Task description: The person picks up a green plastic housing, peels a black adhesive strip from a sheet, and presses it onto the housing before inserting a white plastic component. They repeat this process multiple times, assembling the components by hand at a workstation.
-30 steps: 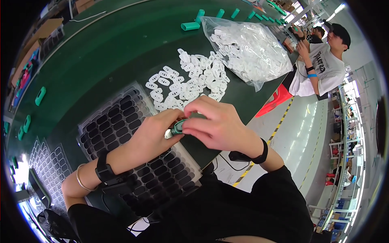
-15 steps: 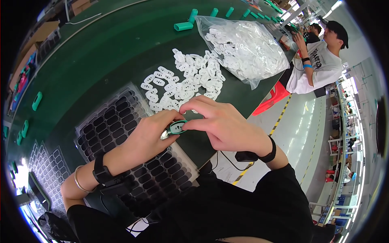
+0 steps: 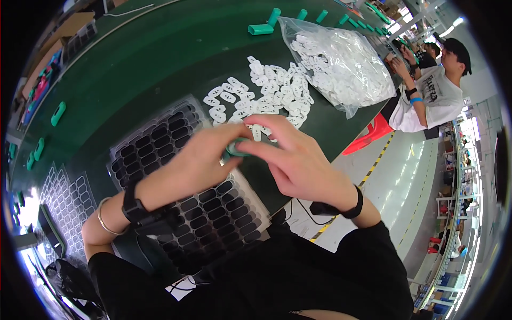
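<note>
Both hands pinch a small green part over the tray

Left hand and right hand meet above the dark green tabletop, fingertips closed together on a small green part held between them. Under them lies a black moulded tray of oval pockets. Just beyond the fingers a loose heap of white oval pieces is spread on the tabletop, and past it sits a clear plastic bag, bulging with more white pieces. Green cylindrical parts lie near the far edge. At the far right another person in a white shirt works.
</note>
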Demonstrator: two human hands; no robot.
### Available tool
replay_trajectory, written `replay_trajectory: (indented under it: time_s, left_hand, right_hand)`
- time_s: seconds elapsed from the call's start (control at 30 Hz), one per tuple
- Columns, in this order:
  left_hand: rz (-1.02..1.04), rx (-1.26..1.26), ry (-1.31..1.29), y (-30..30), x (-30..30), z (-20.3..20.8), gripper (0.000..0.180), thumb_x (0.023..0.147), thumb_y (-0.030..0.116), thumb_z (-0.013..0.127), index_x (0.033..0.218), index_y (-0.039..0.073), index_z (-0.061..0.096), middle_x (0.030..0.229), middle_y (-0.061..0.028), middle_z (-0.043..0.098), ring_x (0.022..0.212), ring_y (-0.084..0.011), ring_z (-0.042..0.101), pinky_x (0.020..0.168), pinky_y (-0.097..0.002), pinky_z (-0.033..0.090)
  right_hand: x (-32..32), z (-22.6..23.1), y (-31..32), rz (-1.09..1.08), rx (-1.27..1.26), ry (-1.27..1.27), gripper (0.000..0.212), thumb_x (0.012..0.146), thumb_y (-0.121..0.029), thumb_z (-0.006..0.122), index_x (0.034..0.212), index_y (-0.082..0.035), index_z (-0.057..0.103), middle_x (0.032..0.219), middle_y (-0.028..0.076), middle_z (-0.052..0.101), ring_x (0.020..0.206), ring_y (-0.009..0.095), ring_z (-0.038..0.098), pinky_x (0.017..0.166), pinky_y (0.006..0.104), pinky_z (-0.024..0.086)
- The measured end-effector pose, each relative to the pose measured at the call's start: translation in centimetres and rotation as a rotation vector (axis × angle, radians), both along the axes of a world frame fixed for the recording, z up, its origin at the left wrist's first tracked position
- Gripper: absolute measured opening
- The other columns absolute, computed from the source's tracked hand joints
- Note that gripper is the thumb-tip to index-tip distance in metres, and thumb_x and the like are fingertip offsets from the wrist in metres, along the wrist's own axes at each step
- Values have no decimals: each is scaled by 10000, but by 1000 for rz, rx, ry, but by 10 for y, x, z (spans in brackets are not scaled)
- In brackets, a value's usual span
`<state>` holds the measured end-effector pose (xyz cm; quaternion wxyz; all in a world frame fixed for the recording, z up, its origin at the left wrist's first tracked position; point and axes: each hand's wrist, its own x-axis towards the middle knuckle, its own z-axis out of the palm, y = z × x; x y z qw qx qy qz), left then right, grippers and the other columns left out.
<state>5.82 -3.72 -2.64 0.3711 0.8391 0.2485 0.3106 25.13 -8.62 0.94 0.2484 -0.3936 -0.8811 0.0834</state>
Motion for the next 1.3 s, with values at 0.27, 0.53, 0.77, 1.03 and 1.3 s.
replay_trajectory:
  time_s: [0.27, 0.53, 0.77, 1.03, 1.3]
  left_hand:
    - [552, 263, 179, 120, -106, 26, 325, 798, 87, 596, 1096, 98, 466, 970, -42, 496, 923, -119, 524, 736, -288, 478]
    - [753, -479, 140, 185, -249, -27, 323, 795, 283, 688, 1051, 131, 562, 968, 3, 548, 830, -105, 558, 696, -261, 490]
    - [834, -271, 577, 187, -264, 2, 371, 697, 179, 753, 996, 73, 560, 889, -33, 568, 834, -133, 550, 708, -291, 469]
    - [586, -6, 506, 178, -258, -26, 608, 569, -14, 712, 1152, 75, 565, 1085, -81, 562, 1031, -235, 536, 910, -315, 417]
    - [781, 108, 462, 196, -261, -45, 500, 598, -104, 602, 1074, 45, 565, 998, -103, 528, 962, -260, 543, 874, -328, 422]
  right_hand:
    - [-23, -30, -56, -16, -256, -20, 285, 716, -79, 696, 978, -85, 584, 937, 41, 549, 862, 214, 572, 620, 309, 501]
    - [-31, -28, -47, 43, -410, -117, 222, 715, -25, 654, 875, -11, 501, 846, 103, 556, 815, 255, 577, 563, 350, 481]
    - [-22, -32, -36, 82, -574, -28, 244, 711, -64, 676, 857, -14, 486, 845, 127, 562, 827, 316, 575, 622, 406, 467]
    - [-16, -65, -47, 111, -510, 332, 186, 766, -84, 672, 827, -66, 497, 817, 38, 489, 770, 184, 559, 587, 314, 449]
    - [7, -76, -43, -58, -884, 1202, 159, 867, -6, 587, 843, -48, 436, 792, -30, 449, 678, 6, 415, 537, 172, 364]
